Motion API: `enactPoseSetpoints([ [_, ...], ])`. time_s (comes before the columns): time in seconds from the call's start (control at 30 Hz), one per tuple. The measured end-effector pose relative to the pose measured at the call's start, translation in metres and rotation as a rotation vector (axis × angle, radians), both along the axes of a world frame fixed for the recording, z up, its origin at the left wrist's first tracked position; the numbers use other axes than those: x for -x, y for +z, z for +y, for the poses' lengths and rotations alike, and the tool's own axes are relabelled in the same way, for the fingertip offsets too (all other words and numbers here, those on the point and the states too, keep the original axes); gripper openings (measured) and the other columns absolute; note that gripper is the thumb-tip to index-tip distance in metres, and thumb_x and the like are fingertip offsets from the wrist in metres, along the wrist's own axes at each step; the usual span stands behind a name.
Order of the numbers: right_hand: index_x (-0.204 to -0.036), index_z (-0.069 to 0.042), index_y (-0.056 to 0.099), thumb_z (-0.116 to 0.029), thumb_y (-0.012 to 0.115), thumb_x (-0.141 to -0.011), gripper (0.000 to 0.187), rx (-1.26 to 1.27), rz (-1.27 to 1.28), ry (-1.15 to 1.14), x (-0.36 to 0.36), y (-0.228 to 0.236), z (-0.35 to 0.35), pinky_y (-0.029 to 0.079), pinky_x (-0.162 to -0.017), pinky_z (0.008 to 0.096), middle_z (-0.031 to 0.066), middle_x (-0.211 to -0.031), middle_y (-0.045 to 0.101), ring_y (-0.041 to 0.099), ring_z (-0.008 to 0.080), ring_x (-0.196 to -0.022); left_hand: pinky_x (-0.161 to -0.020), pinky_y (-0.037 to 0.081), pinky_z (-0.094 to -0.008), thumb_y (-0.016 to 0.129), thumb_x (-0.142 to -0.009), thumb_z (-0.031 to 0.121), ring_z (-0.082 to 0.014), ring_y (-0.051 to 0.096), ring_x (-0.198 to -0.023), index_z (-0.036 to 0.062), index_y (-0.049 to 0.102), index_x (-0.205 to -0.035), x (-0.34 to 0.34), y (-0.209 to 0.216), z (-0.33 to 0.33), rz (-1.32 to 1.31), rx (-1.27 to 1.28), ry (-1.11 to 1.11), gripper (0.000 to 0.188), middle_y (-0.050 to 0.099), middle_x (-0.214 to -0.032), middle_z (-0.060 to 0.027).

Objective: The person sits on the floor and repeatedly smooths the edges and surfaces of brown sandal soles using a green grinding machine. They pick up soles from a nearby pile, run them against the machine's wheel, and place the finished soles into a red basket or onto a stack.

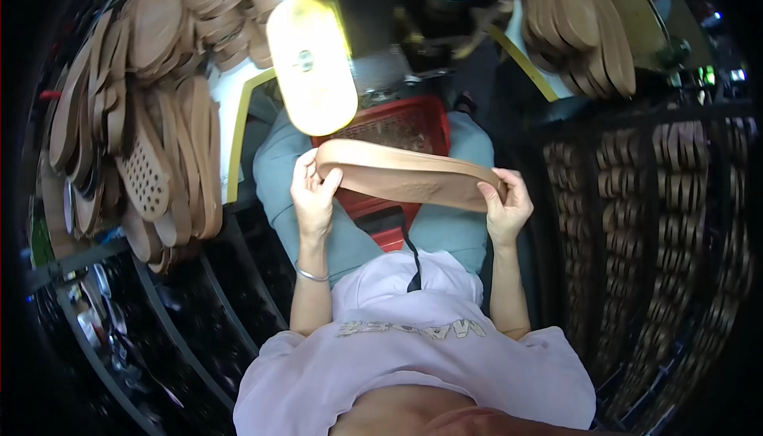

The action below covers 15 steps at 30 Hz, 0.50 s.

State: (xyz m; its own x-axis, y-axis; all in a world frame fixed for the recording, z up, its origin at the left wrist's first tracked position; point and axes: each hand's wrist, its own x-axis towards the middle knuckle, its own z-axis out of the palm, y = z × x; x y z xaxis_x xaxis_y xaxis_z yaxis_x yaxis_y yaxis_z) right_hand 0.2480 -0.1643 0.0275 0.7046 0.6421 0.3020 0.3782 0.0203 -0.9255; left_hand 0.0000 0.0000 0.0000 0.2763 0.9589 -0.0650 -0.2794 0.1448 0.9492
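A tan shoe sole [413, 175] spans the space between my two hands, above my lap. My left hand [312, 189] grips its left end, thumb on the near face and fingers behind the edge. At the other end my right hand [507, 205] pinches the sole in the same way. The long raised edge faces away from me, and the broad face with a faint textured patch is turned toward me. Beneath it, between my knees, a red plastic basket [437, 118] is partly hidden by the sole.
A bright lamp [311, 66] hangs just beyond my left hand. Stacks of tan soles [184, 174] crowd the left table; more soles [568, 7] lie at the upper right. Racks filled with soles [624, 166] stand on the right. A dark machine [381, 15] is straight ahead.
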Motion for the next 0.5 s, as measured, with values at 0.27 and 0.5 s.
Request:
enactPoseSetpoints([
  [0.27, -0.103, 0.001, 0.055, 0.004, 0.080, -0.066, 0.044, -0.227, -0.281, 0.135, -0.016, 0.039, 0.013, 0.053, -0.073, 0.0272, 0.0113, -0.093, 0.060, 0.059, 0.0174, -0.084, -0.092, 0.048, -0.0311, 0.061, -0.081, -0.011, -0.0207, 0.060, -0.105, 0.0000, 0.048, -0.112, -0.007, -0.003, -0.005, -0.034, -0.123, -0.081, 0.035, 0.061, -0.110, -0.0136],
  [0.5, -0.117, 0.000, 0.046, 0.002, 0.083, -0.062, 0.067, -0.331, -0.110, 0.090, -0.004, 0.035, 0.033, 0.049, -0.082, 0.0310, 0.0096, -0.095, 0.059, 0.058, 0.0175, -0.087, -0.096, 0.049, -0.0383, 0.058, -0.082, -0.014, -0.0285, 0.060, -0.109, 0.0027, 0.046, -0.111, 0.009, -0.010, -0.001, -0.139, -0.184, -0.052, 0.035, 0.060, -0.110, -0.0161],
])
